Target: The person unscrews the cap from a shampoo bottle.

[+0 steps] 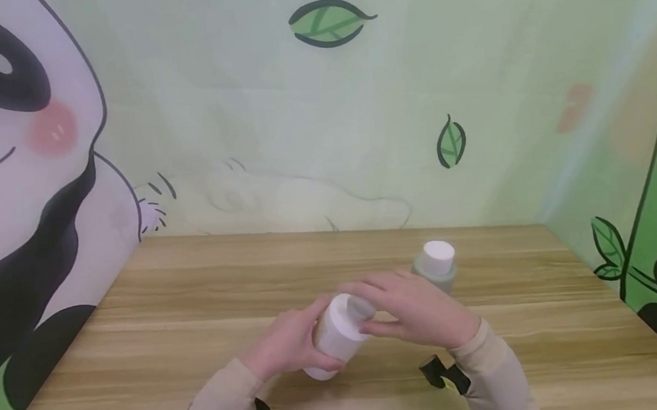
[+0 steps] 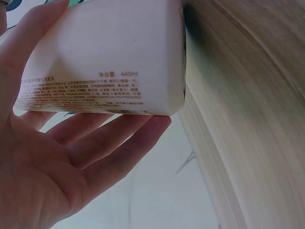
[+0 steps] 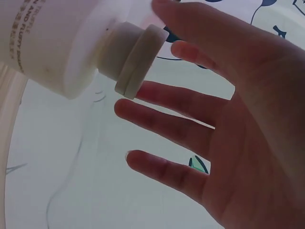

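Observation:
My left hand (image 1: pixel 287 342) grips a white shampoo bottle (image 1: pixel 336 333) around its body, thumb on the near side. The bottle is tilted, its cap end up and toward the right, its base low over the table. Small brown print with "440ml" shows on the shampoo bottle (image 2: pixel 109 52) in the left wrist view. My right hand (image 1: pixel 416 309) is at the cap end, thumb on one side and fingers on the other. In the right wrist view its fingers (image 3: pixel 164 121) are spread and mostly straight around the stepped white cap (image 3: pixel 131 57).
A second bottle (image 1: pixel 438 266), pale green with a white cap, stands just behind my right hand, which partly hides it. Both stand over a wood-grain table (image 1: pixel 239 266). A printed cloth backdrop (image 1: pixel 223 96) with a panda and leaves rises along the table's far edge and sides.

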A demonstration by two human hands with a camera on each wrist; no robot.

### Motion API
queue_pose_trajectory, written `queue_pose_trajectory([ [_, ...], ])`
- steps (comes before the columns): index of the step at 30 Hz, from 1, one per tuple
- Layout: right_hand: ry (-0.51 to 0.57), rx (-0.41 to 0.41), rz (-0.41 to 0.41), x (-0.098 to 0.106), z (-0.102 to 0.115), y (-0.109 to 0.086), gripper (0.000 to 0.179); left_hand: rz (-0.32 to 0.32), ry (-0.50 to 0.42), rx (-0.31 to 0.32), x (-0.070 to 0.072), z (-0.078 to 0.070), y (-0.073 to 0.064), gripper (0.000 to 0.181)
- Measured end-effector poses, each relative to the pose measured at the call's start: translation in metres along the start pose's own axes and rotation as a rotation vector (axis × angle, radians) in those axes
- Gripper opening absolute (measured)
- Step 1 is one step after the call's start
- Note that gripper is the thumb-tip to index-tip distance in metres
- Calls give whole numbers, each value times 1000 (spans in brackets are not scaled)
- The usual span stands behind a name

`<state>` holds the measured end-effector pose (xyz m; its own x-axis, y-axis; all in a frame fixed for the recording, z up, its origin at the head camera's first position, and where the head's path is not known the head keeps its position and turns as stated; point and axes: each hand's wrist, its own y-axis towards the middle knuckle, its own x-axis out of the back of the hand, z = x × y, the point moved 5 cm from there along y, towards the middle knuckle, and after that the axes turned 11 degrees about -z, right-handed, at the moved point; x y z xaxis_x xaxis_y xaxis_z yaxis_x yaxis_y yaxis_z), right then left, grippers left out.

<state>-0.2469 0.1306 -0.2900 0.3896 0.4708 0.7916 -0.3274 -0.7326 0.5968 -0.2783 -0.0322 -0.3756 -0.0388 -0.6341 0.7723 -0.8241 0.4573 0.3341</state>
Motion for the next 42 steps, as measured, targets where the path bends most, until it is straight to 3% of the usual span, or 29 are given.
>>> queue_pose_trajectory([
  [3,-6,-38,1,1,-2,0,57,1,0,-4,0,0,0,91],
  [8,-45,-85,-23,3,-4,0,41,-7,7,-13,0,-1,0,90],
  [15,-84,-82,-36,2,-3,1,34,4,-5,-1,0,1,0,91],
  [25,19,-78,-54,2,-2,1,25,8,3,-10,1,-2,-1,93],
  [35,98,-17,-29,6,0,0,34,16,0,1,0,-2,0,93],
  [42,75,-93,47,6,-6,-2,50,7,2,-5,0,-4,0,92],
])
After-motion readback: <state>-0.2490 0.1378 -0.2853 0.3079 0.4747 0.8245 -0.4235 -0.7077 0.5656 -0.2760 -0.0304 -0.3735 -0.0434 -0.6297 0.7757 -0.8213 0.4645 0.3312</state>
